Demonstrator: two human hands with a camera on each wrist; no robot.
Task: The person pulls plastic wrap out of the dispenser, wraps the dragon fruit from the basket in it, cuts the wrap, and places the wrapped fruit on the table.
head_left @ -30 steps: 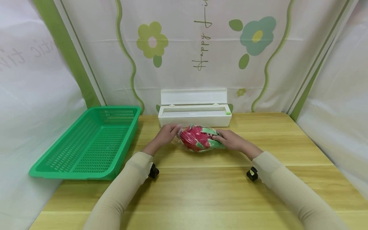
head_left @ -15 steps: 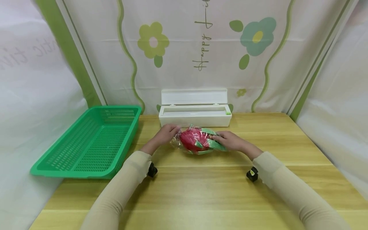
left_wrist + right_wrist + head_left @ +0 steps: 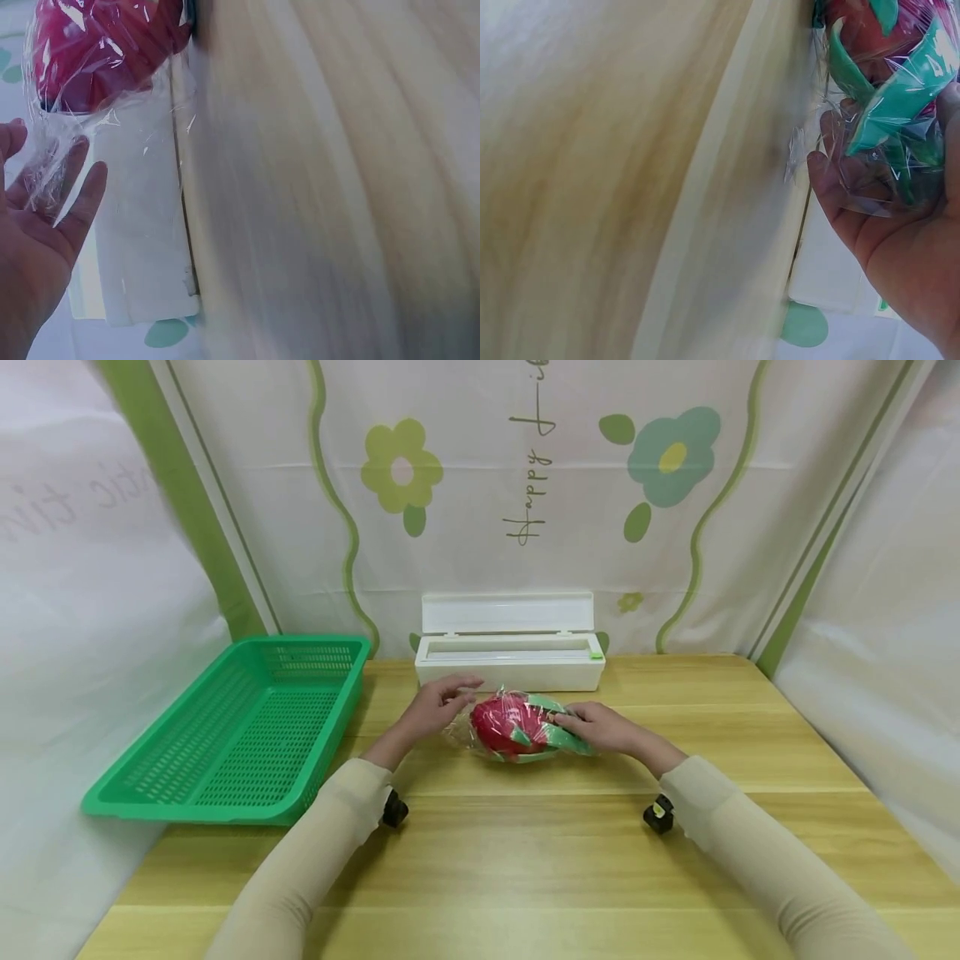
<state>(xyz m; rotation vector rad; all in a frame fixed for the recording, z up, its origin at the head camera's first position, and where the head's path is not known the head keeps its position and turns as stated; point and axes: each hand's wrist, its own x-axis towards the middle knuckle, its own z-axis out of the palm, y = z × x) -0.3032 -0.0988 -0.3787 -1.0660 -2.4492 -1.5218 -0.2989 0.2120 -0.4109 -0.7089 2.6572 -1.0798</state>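
Note:
A red dragon fruit (image 3: 502,722) with green leafy scales is wrapped in clear plastic film (image 3: 112,116), in front of the white box. My right hand (image 3: 606,727) grips its green end from the right, thumb on top and fingers beneath. In the right wrist view, film bunches around the leaf tips (image 3: 900,105) within that hand. At the fruit's other end, my left hand (image 3: 432,706) has its fingers spread beside the loose film. The left wrist view shows the crumpled film end lying against these fingers (image 3: 88,199), not pinched.
A long white cling film box (image 3: 510,677) with its lid up stands at the table's back, close behind the fruit. A green perforated basket (image 3: 187,815) sits at the left. A printed curtain (image 3: 465,552) hangs behind the wooden table (image 3: 525,860).
My left fingers pinched the film end before; now they have straightened and let it go. The loose film spread out to the left, and the fruit shifted slightly nearer. My right hand keeps its grip.

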